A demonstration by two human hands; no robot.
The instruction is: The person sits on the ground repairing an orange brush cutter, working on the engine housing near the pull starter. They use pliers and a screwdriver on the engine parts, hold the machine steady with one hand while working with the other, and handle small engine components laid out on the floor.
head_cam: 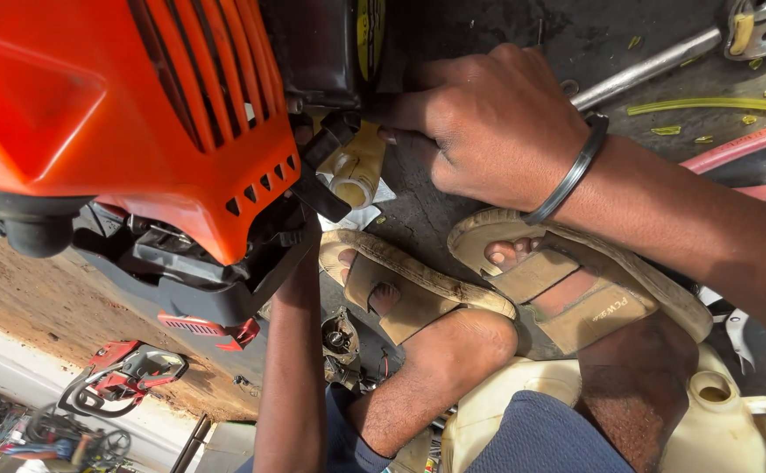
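- Right hand curls in from the upper right, fingertips pinched together at the black fitting under the orange engine housing; whether they actually clamp a part there, I cannot tell.
- Left hand is out of sight: only the left forearm runs up from the bottom edge and vanishes behind the machine, so its state cannot be told either.
- That housing fills the upper left, tipped over the floor. It looks like a stiff plastic shell over a heavy motor, so I'd judge it bulky and awkward. The slotted vents give little purchase; the black body below looks a safer hold.
- Just beside the fingertips sits a yellowish-white part, smooth and probably light.
- Metal bangle on the right wrist could catch on edges.
- Both sandalled feet crowd the floor just below the hand, leaving little room.
- Steel rod and yellow tube scraps lie toward the upper right.
- Pale plastic tank at the bottom right, a red machine at the lower left, well apart.
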